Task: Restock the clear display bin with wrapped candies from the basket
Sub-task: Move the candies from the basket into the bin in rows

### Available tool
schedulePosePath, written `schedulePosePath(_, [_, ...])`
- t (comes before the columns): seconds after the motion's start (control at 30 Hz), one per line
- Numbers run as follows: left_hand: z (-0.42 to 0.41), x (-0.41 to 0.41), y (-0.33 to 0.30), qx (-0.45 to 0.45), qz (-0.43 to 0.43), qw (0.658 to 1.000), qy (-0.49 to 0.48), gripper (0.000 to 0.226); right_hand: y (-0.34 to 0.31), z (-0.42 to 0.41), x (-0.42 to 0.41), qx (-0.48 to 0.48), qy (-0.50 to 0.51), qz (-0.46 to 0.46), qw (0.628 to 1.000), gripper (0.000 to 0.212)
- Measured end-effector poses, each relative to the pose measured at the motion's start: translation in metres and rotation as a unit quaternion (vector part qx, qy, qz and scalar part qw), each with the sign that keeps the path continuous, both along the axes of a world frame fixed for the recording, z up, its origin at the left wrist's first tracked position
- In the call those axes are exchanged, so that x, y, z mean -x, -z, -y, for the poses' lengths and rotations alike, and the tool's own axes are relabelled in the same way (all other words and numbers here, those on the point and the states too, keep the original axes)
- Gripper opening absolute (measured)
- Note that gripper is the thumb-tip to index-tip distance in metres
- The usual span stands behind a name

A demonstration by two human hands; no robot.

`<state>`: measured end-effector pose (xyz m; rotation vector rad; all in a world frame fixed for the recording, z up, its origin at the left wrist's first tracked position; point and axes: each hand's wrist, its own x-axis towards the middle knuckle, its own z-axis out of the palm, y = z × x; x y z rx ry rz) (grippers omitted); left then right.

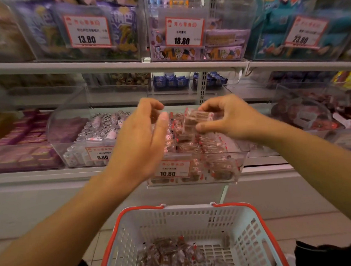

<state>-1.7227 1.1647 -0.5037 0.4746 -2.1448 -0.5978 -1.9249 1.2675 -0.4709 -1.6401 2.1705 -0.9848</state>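
Down at the bottom, nearest to us, the white basket (195,228) with its red rim sits on the floor, and a small heap of wrapped candies (172,255) lies on its slatted base, brown sweets in clear wrappers with red and white print. Both forearms reach up and forward from there. The left hand (140,138) is over the front left part of the clear display bin (194,170), fingers loosely curved and apart, nothing visibly held; it is blurred, so the fingertips are hard to read. The right hand (230,118) is level with it, thumb and fingers pinching a clutch of candies (192,120) above the bin's open top. Inside the bin, more of the same sweets are piled against the front wall, beside a price tag (170,169) reading 10.80. Just left stands a neighbouring bin (74,137) of silver and pink sweets, tagged 9.80. Farther back and higher, the upper shelf (117,65) carries clear boxes of snack packets, with tags showing 13.80, 18.80 and 23.80.
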Motion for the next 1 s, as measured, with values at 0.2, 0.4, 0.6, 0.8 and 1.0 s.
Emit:
schedulePosePath(0.2, [0.037, -0.005, 0.010, 0.185, 0.215, 0.959, -0.027, 0.020, 0.034, 0.066, 0.020, -0.154, -0.002, -0.109, 0.982, 0.027])
schedulePosePath(0.4, [0.038, 0.003, 0.016, 0.262, 0.292, 0.920, -0.011, 0.037, 0.060, 0.076, 0.025, -0.139, -0.034, -0.279, 0.950, 0.042])
schedulePosePath(0.6, [0.034, 0.013, 0.024, 0.294, 0.414, 0.861, -0.031, 0.068, 0.072, 0.076, 0.023, -0.312, -0.063, -0.298, 0.900, 0.072])
schedulePosePath(0.8, [0.035, 0.019, 0.024, 0.277, 0.431, 0.858, -0.039, 0.062, 0.063, 0.084, 0.014, -0.351, -0.049, -0.281, 0.892, 0.070])
schedulePosePath(1.0, [0.019, 0.007, 0.025, 0.271, 0.221, 0.935, -0.049, 0.029, 0.042, 0.052, -0.007, -0.086, 0.048, -0.191, 0.977, 0.058])
